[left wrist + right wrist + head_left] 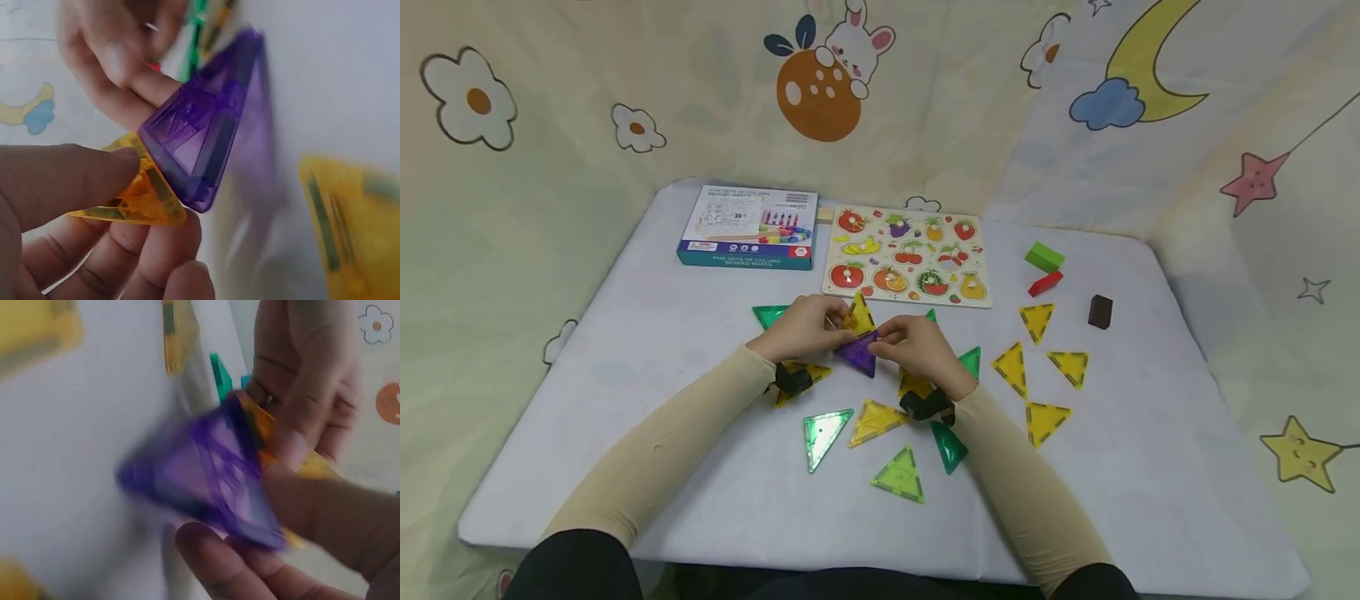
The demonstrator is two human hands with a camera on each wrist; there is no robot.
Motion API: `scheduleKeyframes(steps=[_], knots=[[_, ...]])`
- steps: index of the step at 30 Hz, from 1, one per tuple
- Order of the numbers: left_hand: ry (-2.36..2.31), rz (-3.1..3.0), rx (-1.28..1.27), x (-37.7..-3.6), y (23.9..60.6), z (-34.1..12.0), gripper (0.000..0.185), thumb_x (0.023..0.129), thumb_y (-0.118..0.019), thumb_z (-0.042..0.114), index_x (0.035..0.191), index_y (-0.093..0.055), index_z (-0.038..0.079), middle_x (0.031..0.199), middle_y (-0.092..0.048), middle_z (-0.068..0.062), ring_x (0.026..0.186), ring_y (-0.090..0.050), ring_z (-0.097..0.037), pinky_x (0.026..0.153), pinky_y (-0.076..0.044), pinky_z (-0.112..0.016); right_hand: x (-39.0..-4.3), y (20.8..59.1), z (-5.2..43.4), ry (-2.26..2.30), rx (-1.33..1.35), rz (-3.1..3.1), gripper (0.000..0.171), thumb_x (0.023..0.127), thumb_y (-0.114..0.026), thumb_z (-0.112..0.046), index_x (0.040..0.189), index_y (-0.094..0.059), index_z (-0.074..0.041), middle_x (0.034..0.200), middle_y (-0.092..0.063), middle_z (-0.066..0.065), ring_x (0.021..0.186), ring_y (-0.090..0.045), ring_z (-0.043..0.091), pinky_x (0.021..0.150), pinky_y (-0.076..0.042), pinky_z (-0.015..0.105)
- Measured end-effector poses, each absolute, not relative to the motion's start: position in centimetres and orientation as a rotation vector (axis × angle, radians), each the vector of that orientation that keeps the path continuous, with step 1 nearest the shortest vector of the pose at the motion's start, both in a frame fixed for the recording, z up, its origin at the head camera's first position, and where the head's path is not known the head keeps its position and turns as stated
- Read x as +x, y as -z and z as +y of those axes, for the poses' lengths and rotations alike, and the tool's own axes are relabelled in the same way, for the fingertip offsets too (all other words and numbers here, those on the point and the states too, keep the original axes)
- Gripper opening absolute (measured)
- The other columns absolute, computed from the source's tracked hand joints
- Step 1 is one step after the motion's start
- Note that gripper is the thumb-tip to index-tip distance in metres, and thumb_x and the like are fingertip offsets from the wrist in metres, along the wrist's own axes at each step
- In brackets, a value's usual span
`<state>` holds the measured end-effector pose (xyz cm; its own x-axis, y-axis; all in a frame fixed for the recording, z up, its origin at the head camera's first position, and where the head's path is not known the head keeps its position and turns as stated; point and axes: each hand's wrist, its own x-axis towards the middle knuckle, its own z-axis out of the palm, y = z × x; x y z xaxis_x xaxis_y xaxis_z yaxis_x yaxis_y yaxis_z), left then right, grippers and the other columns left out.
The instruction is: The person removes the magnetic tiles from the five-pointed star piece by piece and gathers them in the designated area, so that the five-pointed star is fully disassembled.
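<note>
Two hands met over the middle of the tabletop (1150, 467) when I looked in through the head camera. My left hand (801, 329) had its thumb and curled fingers pinched on a yellow triangle tile (859, 315), and the left wrist view showed that same tile (140, 197) squeezed between thumb above and fingers below. My right hand (921, 350) pinched a purple triangle tile (857, 354), its fingertips (134, 81) curled against the tile's far edge. The purple tile (206, 140) touched the yellow one along one edge, the two standing at an angle to each other and lifted off the cloth. In the right wrist view the purple tile (206, 475) was blurred, but I could see my right fingers beneath it and the yellow tile (312, 465) behind it. So each grip was closed round its own tile.

Around the hands lay loose tiles: a green triangle (824, 435) at 7 o'clock from the joined pair, a yellow one (876, 421) just beside it, a light green one (899, 477) at 6 o'clock and a dark green one (949, 446) by my right wrist. Four yellow triangles (1045, 367) sat grouped at 3 o'clock, well apart from the hands. At 12 o'clock lay a fruit puzzle board (908, 257), with a blue box (751, 227) touching its left side. At 2 o'clock were a green block (1044, 257), a red block (1045, 283) and a dark brown block (1100, 311).
</note>
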<state>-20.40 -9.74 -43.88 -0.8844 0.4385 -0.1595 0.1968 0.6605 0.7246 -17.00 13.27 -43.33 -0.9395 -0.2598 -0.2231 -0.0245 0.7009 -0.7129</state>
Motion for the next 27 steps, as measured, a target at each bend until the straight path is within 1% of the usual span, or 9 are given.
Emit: scheduleKeyframes(steps=[3, 6, 10, 13, 17, 19, 23, 25, 27], knots=[[-1.126, 2.525, 0.504, -20.2, 43.9, -9.7, 0.019, 0.096, -0.075, 0.030, 0.103, -0.068, 0.014, 0.101, -0.073, -0.003, 0.093, -0.063, -0.022, 0.086, -0.051, -0.034, -17.1, 43.7, 12.4, 1.096, -0.201, 2.574, 0.027, 0.097, -0.075, -0.031, 0.110, -0.073, -0.007, 0.089, -0.075, 0.007, 0.062, -0.055, 0.013, 0.055, -0.044, 0.022], [-1.152, 2.517, 0.500, -20.0, 43.8, -10.0, 0.018, 0.097, -0.075, 0.029, 0.104, -0.068, 0.014, 0.102, -0.072, -0.004, 0.094, -0.062, -0.023, 0.086, -0.051, -0.035, -17.0, 43.8, 12.1, 1.073, -0.188, 2.593, 0.023, 0.097, -0.074, -0.030, 0.104, -0.074, -0.008, 0.080, -0.071, 0.006, 0.060, -0.047, 0.013, 0.053, -0.037, 0.023], [-1.153, 2.561, 0.442, -19.7, 43.8, -11.6, 0.020, 0.097, -0.075, 0.031, 0.106, -0.069, 0.014, 0.103, -0.072, -0.005, 0.095, -0.061, -0.024, 0.085, -0.052, -0.034, -16.9, 43.6, 12.2, 1.046, -0.143, 2.604, 0.023, 0.097, -0.075, -0.030, 0.105, -0.075, -0.008, 0.085, -0.071, 0.005, 0.067, -0.052, 0.015, 0.056, -0.040, 0.024], [-1.128, 2.589, 0.341, -19.2, 43.8, -14.1, 0.025, 0.095, -0.077, 0.031, 0.112, -0.069, 0.015, 0.104, -0.072, -0.005, 0.093, -0.062, -0.024, 0.082, -0.054, -0.031, -16.8, 43.6, 12.2, 1.041, -0.125, 2.601, 0.024, 0.097, -0.075, -0.029, 0.106, -0.075, -0.008, 0.089, -0.072, 0.006, 0.071, -0.055, 0.016, 0.059, -0.043, 0.024], [-1.060, 2.577, 0.261, -18.0, 44.0, -17.6, 0.036, 0.093, -0.079, 0.030, 0.123, -0.067, 0.013, 0.104, -0.073, -0.008, 0.089, -0.062, -0.023, 0.074, -0.053, -0.029, -16.7, 43.7, 12.2, 1.040, -0.107, 2.611, 0.024, 0.097, -0.075, -0.030, 0.105, -0.074, -0.008, 0.088, -0.071, 0.006, 0.071, -0.055, 0.016, 0.059, -0.044, 0.023], [-1.022, 2.568, 0.257, -17.3, 44.2, -19.3, 0.037, 0.094, -0.077, 0.029, 0.125, -0.066, 0.011, 0.103, -0.072, -0.009, 0.088, -0.061, -0.023, 0.071, -0.051, -0.028, -16.7, 43.7, 12.2, 1.039, -0.093, 2.621, 0.025, 0.096, -0.075, -0.031, 0.105, -0.074, -0.008, 0.088, -0.071, 0.006, 0.070, -0.055, 0.016, 0.058, -0.044, 0.023], [-0.883, 2.583, 0.251, -16.1, 44.1, -21.8, 0.033, 0.096, -0.070, 0.027, 0.125, -0.068, 0.010, 0.101, -0.070, -0.009, 0.089, -0.059, -0.022, 0.068, -0.049, -0.028, -16.8, 43.9, 12.5, 1.041, -0.064, 2.653, 0.025, 0.096, -0.076, -0.031, 0.105, -0.074, -0.008, 0.090, -0.073, 0.007, 0.070, -0.056, 0.017, 0.058, -0.045, 0.023], [-0.812, 2.601, 0.247, -15.7, 44.1, -22.6, 0.032, 0.095, -0.068, 0.024, 0.123, -0.070, 0.010, 0.099, -0.070, -0.008, 0.088, -0.058, -0.022, 0.068, -0.048, -0.029, -17.0, 44.0, 12.7, 1.029, -0.056, 2.678, 0.025, 0.096, -0.076, -0.031, 0.104, -0.074, -0.007, 0.089, -0.073, 0.008, 0.069, -0.056, 0.018, 0.058, -0.044, 0.024], [-0.740, 2.639, 0.250, -15.5, 43.9, -23.1, 0.031, 0.092, -0.069, 0.022, 0.120, -0.072, 0.010, 0.098, -0.070, -0.007, 0.087, -0.059, -0.022, 0.071, -0.048, -0.031, -17.2, 44.1, 12.7, 1.014, -0.039, 2.698, 0.025, 0.095, -0.077, -0.031, 0.104, -0.074, -0.007, 0.089, -0.072, 0.007, 0.070, -0.056, 0.018, 0.058, -0.045, 0.024]])
